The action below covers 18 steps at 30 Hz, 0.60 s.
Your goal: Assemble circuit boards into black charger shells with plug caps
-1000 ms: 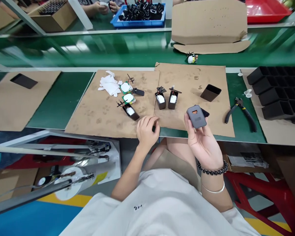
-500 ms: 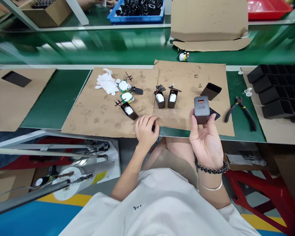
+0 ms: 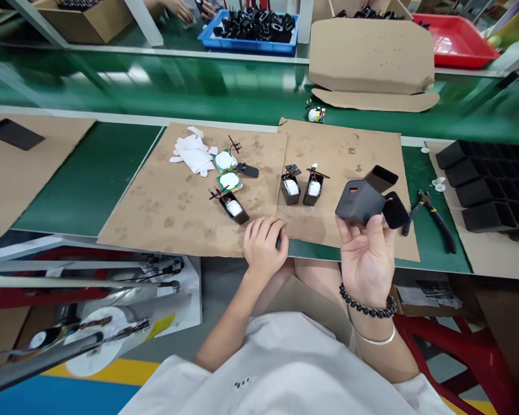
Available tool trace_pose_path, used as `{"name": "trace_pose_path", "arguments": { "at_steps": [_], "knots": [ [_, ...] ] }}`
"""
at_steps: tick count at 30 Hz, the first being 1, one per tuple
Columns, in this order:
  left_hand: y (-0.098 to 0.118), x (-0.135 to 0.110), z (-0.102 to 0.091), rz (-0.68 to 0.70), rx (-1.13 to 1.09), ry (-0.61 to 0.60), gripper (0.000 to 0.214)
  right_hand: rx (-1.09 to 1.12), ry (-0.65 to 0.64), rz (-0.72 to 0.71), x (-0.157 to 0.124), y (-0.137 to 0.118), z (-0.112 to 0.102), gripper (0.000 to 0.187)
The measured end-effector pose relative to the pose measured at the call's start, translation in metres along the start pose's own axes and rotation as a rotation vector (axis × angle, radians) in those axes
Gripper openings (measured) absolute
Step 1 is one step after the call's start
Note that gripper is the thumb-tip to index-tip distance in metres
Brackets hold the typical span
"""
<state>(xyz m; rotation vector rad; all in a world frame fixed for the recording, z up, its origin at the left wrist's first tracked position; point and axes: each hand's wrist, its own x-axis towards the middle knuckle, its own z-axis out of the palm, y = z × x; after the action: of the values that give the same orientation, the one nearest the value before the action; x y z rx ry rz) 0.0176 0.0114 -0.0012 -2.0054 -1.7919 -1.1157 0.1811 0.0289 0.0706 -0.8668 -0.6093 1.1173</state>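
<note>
My right hand (image 3: 367, 262) holds a dark grey USB charger (image 3: 360, 202) with an orange port, fingertips and thumb around its lower part. The charger is tilted, and a black end cap (image 3: 395, 210) hangs off its right side by thin wires. My left hand (image 3: 264, 246) rests on the cardboard's front edge, fingers loosely bent, with nothing visible in it. Just beyond it lies an open charger case (image 3: 234, 208) with a white-topped insert. Two similar cases, the left (image 3: 290, 189) and the right (image 3: 313, 188), stand upright. Behind the held charger is an empty black case (image 3: 381, 178).
Side cutters (image 3: 436, 222) lie right of the cardboard mat (image 3: 168, 196), near a black compartment tray (image 3: 484, 184). Green circuit boards (image 3: 229, 181) and white gloves (image 3: 192, 153) lie left. A blue tray (image 3: 251, 46) of black parts stands behind; another person's hand (image 3: 179, 10) is beyond.
My right hand has turned and tilted the charger, so its side and the wired end cap show more. My left hand stays at the cardboard edge. The camera view has shifted slightly.
</note>
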Motion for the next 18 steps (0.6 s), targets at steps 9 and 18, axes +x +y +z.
{"name": "trace_pose_path", "arguments": {
  "at_steps": [9, 18],
  "knots": [
    [0.001, 0.003, -0.003, -0.008, -0.049, 0.016, 0.018, -0.133, 0.009, -0.072, 0.007, 0.007, 0.016, 0.024],
    [0.002, 0.003, 0.0, -0.026, -0.062, 0.013, 0.017, -0.376, -0.387, -0.114, 0.203, -0.021, 0.031, 0.042]
  ]
}}
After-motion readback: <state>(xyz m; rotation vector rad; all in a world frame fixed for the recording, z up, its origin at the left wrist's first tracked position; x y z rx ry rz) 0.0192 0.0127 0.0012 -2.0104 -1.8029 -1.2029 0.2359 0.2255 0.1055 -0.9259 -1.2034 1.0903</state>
